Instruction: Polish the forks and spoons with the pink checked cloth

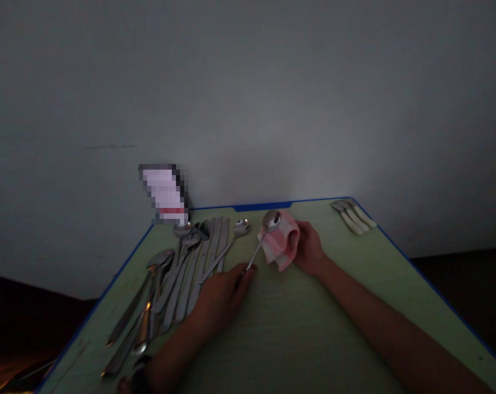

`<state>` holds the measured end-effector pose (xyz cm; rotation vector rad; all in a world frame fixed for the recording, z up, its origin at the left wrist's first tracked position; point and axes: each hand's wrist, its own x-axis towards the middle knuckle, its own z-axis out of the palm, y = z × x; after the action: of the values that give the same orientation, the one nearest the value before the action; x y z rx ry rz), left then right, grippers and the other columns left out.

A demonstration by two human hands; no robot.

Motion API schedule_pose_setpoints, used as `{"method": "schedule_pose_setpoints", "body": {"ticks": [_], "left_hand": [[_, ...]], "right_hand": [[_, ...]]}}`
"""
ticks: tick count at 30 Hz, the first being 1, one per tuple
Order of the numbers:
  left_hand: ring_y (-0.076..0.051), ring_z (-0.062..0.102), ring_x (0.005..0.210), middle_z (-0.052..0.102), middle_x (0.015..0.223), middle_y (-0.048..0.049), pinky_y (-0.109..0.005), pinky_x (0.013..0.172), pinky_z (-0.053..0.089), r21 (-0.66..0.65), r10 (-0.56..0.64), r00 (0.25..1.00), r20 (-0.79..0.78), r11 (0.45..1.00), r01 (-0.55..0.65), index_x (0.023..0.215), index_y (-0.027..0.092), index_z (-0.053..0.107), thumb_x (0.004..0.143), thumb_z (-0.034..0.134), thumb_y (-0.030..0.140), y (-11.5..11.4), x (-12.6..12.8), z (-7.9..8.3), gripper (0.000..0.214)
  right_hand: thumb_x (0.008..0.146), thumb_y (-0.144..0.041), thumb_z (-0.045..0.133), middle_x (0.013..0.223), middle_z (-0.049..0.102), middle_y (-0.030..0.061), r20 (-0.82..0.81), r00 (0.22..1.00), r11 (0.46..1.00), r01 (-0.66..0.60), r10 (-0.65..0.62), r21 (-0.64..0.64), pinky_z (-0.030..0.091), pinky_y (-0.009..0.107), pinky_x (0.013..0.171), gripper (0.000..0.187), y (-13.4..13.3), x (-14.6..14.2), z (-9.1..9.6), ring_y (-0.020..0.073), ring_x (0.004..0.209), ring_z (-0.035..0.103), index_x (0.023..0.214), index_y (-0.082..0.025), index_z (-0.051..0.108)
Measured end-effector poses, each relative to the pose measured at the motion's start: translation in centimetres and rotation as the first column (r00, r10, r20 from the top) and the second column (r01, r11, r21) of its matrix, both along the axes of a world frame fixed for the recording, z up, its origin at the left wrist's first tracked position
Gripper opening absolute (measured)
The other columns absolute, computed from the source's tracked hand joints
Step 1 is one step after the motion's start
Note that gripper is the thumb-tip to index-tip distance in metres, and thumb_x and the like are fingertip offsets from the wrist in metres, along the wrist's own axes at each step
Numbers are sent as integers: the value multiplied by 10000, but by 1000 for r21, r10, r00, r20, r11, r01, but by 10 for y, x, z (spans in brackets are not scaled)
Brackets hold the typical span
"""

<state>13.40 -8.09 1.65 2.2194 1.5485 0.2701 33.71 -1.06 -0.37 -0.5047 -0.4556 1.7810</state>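
Observation:
My left hand (225,295) is closed round the handle of a metal spoon (271,220), its bowl raised away from me. Bunched behind and beside that bowl is a pink and white cloth (284,241), which my right hand (311,249) grips from the right. Cloth and spoon bowl appear to touch. Another long-handled spoon (241,225) lies on the table just left of the held one, its handle end close to my left hand. Several table knives (202,262) lie side by side left of it.
More spoons (161,260) lie in a loose group at the table's left. Several light-handled forks (354,219) rest at the far right corner. A blurred-out device with a lit screen (163,191) leans on the wall behind the blue-edged table (338,328).

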Motion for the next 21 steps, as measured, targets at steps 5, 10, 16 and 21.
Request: {"method": "schedule_pose_setpoints", "body": {"ticks": [5, 10, 16, 21], "left_hand": [[-195, 657, 733, 704, 828, -56, -254, 639, 429, -1, 7, 1000, 25, 1000, -7, 1101, 216, 576, 940, 269, 416, 0, 0, 1, 401], [-196, 659, 745, 706, 849, -62, -254, 652, 442, -13, 3, 999, 36, 1000, -2, 1094, 205, 576, 941, 270, 402, 0, 0, 2, 395], [-195, 667, 751, 712, 870, -45, -260, 657, 447, 7, -10, 999, 44, 1000, 10, 1158, 226, 553, 942, 291, 382, 1, -1, 0, 374], [-194, 668, 729, 718, 857, -47, -258, 629, 448, 10, -22, 999, 35, 1000, 21, 1154, 217, 555, 944, 289, 389, 1, -2, -2, 380]], "right_hand": [[787, -198, 451, 780, 677, 58, -7, 997, 994, 74, -74, -81, 521, 307, 715, 184, 6, 3, -6, 162, 712, 641, 850, -160, 619], [781, -190, 470, 829, 684, 57, 45, 995, 995, 91, -89, -45, 520, 279, 711, 213, 6, 0, -5, 156, 756, 640, 905, -155, 640], [745, -320, 602, 787, 687, 13, 164, 982, 995, 86, -94, 57, 490, 254, 712, 186, 6, -9, -7, 145, 733, 614, 837, -169, 658], [729, -338, 652, 862, 683, 14, 229, 973, 991, -46, 15, 127, 466, 284, 769, 235, 2, -8, -3, 156, 788, 613, 910, -187, 647]]}}
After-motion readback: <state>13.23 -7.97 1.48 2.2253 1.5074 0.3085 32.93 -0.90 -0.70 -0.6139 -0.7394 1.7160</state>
